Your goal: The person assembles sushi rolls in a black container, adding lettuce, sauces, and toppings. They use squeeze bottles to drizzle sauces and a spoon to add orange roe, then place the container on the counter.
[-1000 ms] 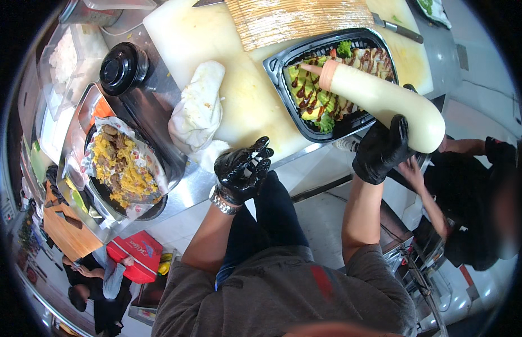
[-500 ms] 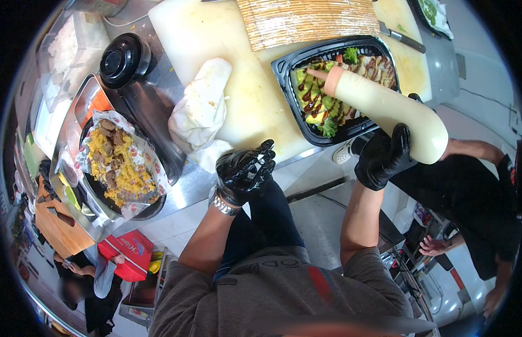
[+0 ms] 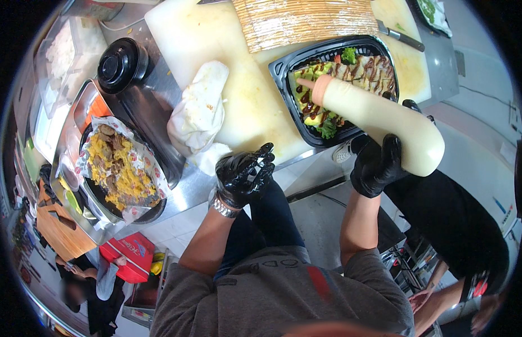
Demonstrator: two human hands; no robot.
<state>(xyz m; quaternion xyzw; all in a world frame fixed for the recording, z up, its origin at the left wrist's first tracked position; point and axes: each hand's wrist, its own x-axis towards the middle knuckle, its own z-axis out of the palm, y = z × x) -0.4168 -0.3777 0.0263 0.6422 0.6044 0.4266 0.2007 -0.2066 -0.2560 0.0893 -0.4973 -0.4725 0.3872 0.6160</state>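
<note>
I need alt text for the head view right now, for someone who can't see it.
Seen from above, the right hand in a black glove tips a pale squeeze bottle, nozzle down, over a black tray of sauced rolls and greens on a white cutting board. The gloved left hand hovers empty at the counter edge, near a folded white cloth.
</note>
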